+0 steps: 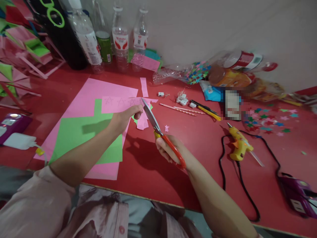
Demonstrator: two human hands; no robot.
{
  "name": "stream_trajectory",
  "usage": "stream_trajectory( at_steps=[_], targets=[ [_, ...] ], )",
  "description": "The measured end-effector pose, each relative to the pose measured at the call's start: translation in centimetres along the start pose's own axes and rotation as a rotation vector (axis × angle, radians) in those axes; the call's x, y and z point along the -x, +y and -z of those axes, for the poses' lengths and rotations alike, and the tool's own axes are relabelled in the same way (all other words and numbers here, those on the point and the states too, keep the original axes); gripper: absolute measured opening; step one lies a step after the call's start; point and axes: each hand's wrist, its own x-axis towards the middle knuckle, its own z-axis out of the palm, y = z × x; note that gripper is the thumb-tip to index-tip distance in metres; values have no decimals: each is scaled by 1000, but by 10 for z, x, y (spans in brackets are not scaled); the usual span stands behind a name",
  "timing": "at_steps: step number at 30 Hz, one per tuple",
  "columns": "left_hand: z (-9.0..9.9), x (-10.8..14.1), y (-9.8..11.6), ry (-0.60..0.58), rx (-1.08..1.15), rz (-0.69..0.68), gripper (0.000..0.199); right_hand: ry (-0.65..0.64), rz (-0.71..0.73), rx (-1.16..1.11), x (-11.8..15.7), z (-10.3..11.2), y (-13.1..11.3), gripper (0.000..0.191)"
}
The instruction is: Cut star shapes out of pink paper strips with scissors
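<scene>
Scissors (157, 127) in right hand (170, 148); pink strip (117, 104) in left hand (128, 116)

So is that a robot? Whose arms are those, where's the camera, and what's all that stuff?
No robot here: those are a person's own bare arms. There is one picture, taken by a camera worn on that person's head, looking forward and down, so you see what's in front of them.

The right hand holds metal scissors with orange-red handles. The left hand holds a long pink paper strip with star-like shapes drawn on it, and the blades reach its right part.

On the shiny red table lie a big pink paper sheet, a green paper sheet on top of it, a yellow glue gun and lots of small coloured stars. Clear plastic bottles stand at the back.
</scene>
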Motion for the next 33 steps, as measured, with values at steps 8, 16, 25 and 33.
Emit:
stream_trajectory(
  at_steps=[8,16,25,33],
  targets=[
    [-1,0,0,-5,44,-25,27,3,5,31,0,1,-1,50],
    [3,-5,-8,-4,90,-238,24,15,26,0,-3,6,2,49],
    [10,-16,-6,292,46,-403,7,49,33,-14,-8,23,7,51],
    [21,-22,-2,41,166,-309,23,16,119,6,-5,48,11,49]
  ],
)
